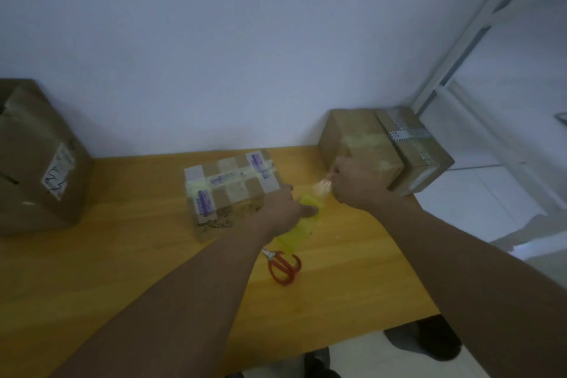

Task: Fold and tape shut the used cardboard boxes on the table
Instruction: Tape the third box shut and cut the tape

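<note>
A small cardboard box (228,190) covered in tape strips and purple-printed labels sits mid-table, its flaps down. Just right of it my left hand (280,209) grips a roll of yellowish tape (302,225). My right hand (356,182) pinches the tape's free end (323,186), which is drawn a short way out from the roll toward the right. Both hands hover over the wooden table (138,270), close to the box's right edge.
Red-handled scissors (283,265) lie on the table below the roll. A large box (36,159) stands at the far left. Two taped boxes (362,144) (420,150) stand side by side at the back right corner. Dark shoes (429,341) show beneath the table's near edge.
</note>
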